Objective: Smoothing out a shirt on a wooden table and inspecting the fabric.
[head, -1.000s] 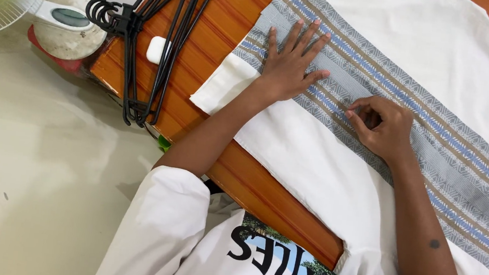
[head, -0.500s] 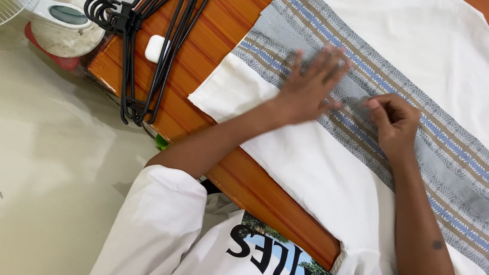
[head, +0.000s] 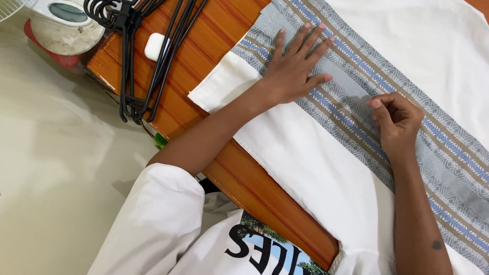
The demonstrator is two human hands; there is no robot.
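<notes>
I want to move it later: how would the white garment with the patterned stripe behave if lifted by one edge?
The garment would probably flop and drape, since it lies flat and thin, overhanging the wooden table. It looks light, and the left hand pressing flat suggests it shifts easily.

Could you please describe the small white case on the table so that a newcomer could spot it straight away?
Look at the bare corner of the wooden table, left of the cloth. A bundle of black hangers lies there, and the small white case sits among them: the only pale, rounded thing amid thin dark bars.
</notes>
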